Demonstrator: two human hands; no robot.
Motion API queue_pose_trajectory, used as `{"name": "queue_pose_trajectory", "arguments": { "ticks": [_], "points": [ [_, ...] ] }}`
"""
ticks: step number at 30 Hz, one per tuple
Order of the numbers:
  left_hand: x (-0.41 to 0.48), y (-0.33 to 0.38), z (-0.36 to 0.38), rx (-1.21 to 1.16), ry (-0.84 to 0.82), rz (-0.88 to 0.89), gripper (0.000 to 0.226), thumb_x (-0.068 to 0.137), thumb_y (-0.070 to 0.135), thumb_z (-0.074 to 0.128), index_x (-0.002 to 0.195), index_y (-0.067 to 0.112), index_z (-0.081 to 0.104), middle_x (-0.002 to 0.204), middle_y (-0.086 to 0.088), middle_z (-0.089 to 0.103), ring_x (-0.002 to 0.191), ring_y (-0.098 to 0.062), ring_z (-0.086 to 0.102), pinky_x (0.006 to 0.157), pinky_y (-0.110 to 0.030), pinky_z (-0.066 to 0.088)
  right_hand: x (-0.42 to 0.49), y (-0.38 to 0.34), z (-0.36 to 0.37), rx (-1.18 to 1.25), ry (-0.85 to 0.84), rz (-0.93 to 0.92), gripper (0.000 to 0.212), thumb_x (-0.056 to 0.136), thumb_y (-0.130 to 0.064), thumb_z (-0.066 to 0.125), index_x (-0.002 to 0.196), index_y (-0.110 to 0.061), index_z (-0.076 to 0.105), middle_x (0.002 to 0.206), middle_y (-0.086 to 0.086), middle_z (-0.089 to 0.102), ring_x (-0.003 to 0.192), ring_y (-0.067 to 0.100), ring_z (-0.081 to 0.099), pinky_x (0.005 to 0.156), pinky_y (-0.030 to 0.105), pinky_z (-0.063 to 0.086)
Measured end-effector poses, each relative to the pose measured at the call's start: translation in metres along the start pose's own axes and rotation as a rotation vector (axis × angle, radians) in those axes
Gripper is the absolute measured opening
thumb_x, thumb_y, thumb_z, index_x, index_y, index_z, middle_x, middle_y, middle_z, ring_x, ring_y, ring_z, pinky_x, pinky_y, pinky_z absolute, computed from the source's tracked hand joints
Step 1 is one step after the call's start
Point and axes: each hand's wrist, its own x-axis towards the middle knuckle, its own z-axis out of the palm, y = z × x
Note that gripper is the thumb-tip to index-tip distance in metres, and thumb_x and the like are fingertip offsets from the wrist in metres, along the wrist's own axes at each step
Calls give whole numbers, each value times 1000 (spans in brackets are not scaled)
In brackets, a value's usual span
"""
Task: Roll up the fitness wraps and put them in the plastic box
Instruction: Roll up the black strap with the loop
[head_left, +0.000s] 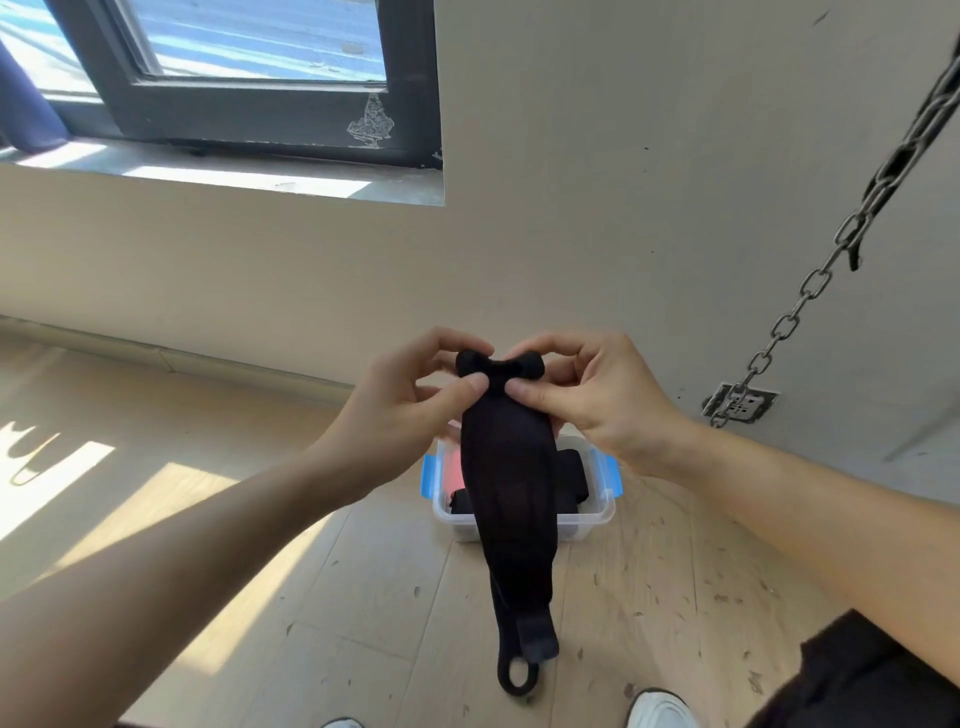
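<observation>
Wooden floor (649, 597), clear plastic box (597, 514) with blue clips set on it straight ahead, black rolled wraps (569, 478) already inside. Black fitness wrap (511, 493) held in the air in front of the box, long axis vertical, hanging down from both hands. Left hand (395, 415) and right hand (597, 400) level, side by side, each pinching the bunched top end between thumb and curled fingers, equally near. Roll looks barely started, so most of the length likely still needs winding up toward the hands. Thumb loop (517, 675) dangles at the bottom end.
</observation>
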Motion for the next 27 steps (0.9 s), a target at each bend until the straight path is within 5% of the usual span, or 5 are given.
{"name": "queue_pose_trajectory", "arguments": {
  "ticks": [3, 9, 14, 22, 27],
  "points": [
    [-2, 3, -1, -51, -113, -67, 19, 104, 15, 56, 120, 20, 64, 98, -12, 76, 72, -24, 72, 68, -42, 63, 1, 0, 1, 11, 26, -21, 12, 91, -1, 70, 97, -11, 75, 81, 31, 71, 71, 38, 73, 63, 47, 60],
    [-2, 1, 3, -64, 14, 8, 15, 100, 0, 60, 106, 12, 64, 79, -23, 71, 60, -26, 68, 52, -39, 59, 3, -2, -2, -1, -58, -9, 20, 91, 2, 69, 100, -15, 75, 87, 19, 76, 77, 28, 75, 61, 39, 62],
    [-1, -4, 4, -37, 48, 26, 13, 98, -3, 61, 99, 9, 67, 81, -26, 72, 64, -43, 68, 51, -42, 58, 2, -5, -10, 44, -165, 120, 23, 90, -28, 67, 107, -14, 74, 95, 15, 75, 78, 28, 73, 64, 40, 60],
    [-2, 5, 3, -111, -31, -42, 16, 89, 2, 63, 101, 9, 72, 85, -20, 72, 72, -24, 70, 60, -33, 56, 3, 3, -9, -7, -37, 16, 18, 87, 4, 73, 96, -12, 74, 79, 5, 73, 72, 24, 69, 73, 46, 59],
    [-2, 5, 4, -143, -34, -137, 28, 98, 13, 64, 125, 20, 60, 95, -13, 77, 83, -24, 75, 69, -32, 60, 2, 5, -8, -68, -21, -60, 19, 86, 2, 75, 94, -15, 74, 68, -9, 66, 66, 14, 64, 68, 23, 55]
  ]
}}
